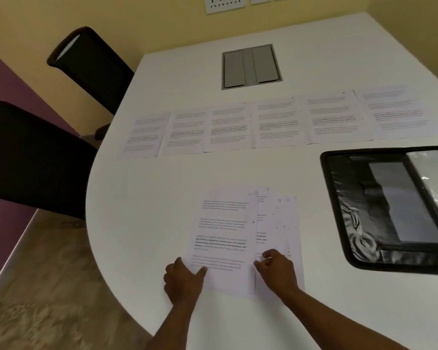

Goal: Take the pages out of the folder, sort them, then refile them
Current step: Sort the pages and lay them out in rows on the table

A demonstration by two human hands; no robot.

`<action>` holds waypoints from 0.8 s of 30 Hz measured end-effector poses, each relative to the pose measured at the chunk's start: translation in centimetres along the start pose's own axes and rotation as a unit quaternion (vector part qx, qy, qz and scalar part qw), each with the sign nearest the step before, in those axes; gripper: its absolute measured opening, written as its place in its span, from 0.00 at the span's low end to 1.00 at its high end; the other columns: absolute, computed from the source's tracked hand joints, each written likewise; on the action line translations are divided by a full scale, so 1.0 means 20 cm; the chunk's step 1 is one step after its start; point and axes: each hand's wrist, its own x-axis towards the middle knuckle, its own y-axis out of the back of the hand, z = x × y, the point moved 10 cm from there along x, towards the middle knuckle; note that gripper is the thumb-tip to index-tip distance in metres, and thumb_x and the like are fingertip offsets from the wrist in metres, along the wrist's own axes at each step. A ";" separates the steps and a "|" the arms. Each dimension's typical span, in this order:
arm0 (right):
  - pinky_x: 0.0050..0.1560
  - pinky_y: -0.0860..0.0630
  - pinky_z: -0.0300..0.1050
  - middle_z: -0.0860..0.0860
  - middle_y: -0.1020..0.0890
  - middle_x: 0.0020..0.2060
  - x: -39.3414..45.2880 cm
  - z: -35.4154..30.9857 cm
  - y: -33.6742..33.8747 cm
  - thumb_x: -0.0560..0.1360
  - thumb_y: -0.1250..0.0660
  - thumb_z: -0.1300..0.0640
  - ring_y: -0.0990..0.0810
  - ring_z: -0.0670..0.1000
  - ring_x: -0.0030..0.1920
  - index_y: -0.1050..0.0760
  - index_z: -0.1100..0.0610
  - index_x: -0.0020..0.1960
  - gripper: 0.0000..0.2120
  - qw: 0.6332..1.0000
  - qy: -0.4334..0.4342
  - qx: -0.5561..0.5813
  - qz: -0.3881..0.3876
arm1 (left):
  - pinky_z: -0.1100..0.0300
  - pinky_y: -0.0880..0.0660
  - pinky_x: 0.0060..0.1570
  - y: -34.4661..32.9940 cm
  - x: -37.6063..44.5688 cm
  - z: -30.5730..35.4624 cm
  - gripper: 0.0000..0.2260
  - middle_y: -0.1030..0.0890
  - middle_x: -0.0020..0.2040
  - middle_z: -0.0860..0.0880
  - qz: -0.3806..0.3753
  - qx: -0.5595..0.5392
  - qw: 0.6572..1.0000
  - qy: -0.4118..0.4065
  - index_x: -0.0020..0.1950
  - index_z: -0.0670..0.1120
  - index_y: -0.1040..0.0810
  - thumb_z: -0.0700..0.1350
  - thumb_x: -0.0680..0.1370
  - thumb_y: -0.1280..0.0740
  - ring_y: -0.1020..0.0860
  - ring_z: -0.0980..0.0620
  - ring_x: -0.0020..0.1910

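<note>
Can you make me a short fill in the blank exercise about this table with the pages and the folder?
1. The row of pages laid out across the white table holds ___ sheets.
2. The black folder lies ___.
3. Both the left hand and right hand rest on the near ___ of pages.

Missing words: six; open; stack
</note>
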 end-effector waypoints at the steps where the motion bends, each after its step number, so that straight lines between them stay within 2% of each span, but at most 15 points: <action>1: 0.47 0.29 0.39 0.50 0.18 0.47 0.00 0.00 -0.02 0.73 0.28 0.52 0.21 0.50 0.48 0.24 0.57 0.58 0.16 1.000 -0.020 0.006 0.004 | 0.47 0.31 0.63 0.00 0.01 -0.01 0.38 0.31 0.67 0.42 -0.008 -0.002 1.000 0.004 0.73 0.44 0.35 0.59 0.69 0.26 0.31 0.41 0.66; 3: 0.50 0.25 0.43 0.50 0.19 0.50 0.01 0.03 -0.05 0.72 0.27 0.50 0.20 0.53 0.51 0.25 0.56 0.57 0.17 0.998 -0.062 0.024 0.001 | 0.49 0.31 0.62 -0.01 0.02 -0.03 0.38 0.30 0.66 0.43 -0.019 -0.003 1.000 0.009 0.72 0.44 0.34 0.58 0.68 0.25 0.31 0.42 0.66; 5: 0.51 0.21 0.50 0.51 0.18 0.47 0.02 0.06 -0.09 0.70 0.26 0.49 0.18 0.54 0.48 0.25 0.54 0.53 0.16 0.995 -0.089 0.047 -0.008 | 0.50 0.31 0.62 -0.02 0.03 -0.04 0.37 0.30 0.66 0.44 -0.031 0.002 1.000 0.006 0.71 0.45 0.34 0.58 0.68 0.25 0.31 0.43 0.66; 7: 0.49 0.20 0.52 0.52 0.17 0.42 0.02 0.06 -0.11 0.71 0.26 0.51 0.19 0.54 0.42 0.25 0.54 0.45 0.10 0.994 -0.097 0.053 -0.007 | 0.51 0.30 0.61 -0.03 0.05 -0.05 0.34 0.28 0.64 0.45 -0.038 -0.005 0.999 0.000 0.69 0.45 0.31 0.56 0.68 0.24 0.29 0.43 0.64; 10: 0.42 0.22 0.47 0.50 0.18 0.38 0.02 0.02 -0.11 0.75 0.29 0.54 0.20 0.52 0.40 0.24 0.55 0.40 0.07 0.996 -0.083 0.032 0.006 | 0.54 0.25 0.54 -0.01 0.07 -0.03 0.19 0.25 0.56 0.44 -0.024 -0.046 0.998 -0.019 0.58 0.45 0.25 0.51 0.72 0.26 0.24 0.46 0.53; 12: 0.40 0.26 0.41 0.48 0.18 0.39 0.02 -0.03 -0.10 0.76 0.31 0.55 0.21 0.49 0.41 0.23 0.55 0.41 0.06 0.997 -0.065 0.027 0.012 | 0.57 0.25 0.48 0.03 0.07 -0.01 0.10 0.23 0.52 0.44 -0.004 -0.091 0.995 -0.038 0.52 0.43 0.23 0.46 0.75 0.29 0.24 0.49 0.46; 14: 0.39 0.28 0.40 0.47 0.19 0.39 0.02 -0.09 -0.10 0.77 0.31 0.56 0.22 0.47 0.40 0.23 0.54 0.42 0.05 0.999 -0.039 0.022 0.018 | 0.59 0.27 0.44 0.09 0.08 0.01 0.04 0.21 0.48 0.45 0.017 -0.150 0.988 -0.045 0.48 0.44 0.23 0.43 0.76 0.31 0.23 0.49 0.44; 17: 0.39 0.29 0.40 0.46 0.20 0.36 0.03 -0.20 -0.12 0.76 0.31 0.55 0.23 0.45 0.38 0.23 0.55 0.41 0.07 0.999 -0.014 0.020 0.028 | 0.60 0.27 0.41 0.21 0.13 0.00 0.03 0.20 0.43 0.48 0.037 -0.231 0.972 -0.024 0.45 0.45 0.24 0.42 0.77 0.31 0.22 0.50 0.41; 22: 0.44 0.24 0.42 0.47 0.19 0.37 0.09 -0.45 -0.23 0.76 0.30 0.54 0.21 0.48 0.40 0.23 0.54 0.42 0.06 0.999 0.018 0.040 0.000 | 0.61 0.29 0.42 0.37 0.26 -0.11 0.04 0.22 0.44 0.51 0.055 -0.332 0.941 0.036 0.49 0.46 0.23 0.43 0.77 0.30 0.23 0.51 0.44; 24: 0.42 0.25 0.42 0.49 0.19 0.36 0.12 -0.56 -0.31 0.75 0.29 0.54 0.20 0.50 0.40 0.23 0.55 0.40 0.07 0.998 0.027 0.044 -0.022 | 0.61 0.29 0.44 0.43 0.35 -0.18 0.05 0.23 0.45 0.50 0.056 -0.362 0.929 0.057 0.50 0.46 0.24 0.43 0.77 0.30 0.24 0.51 0.45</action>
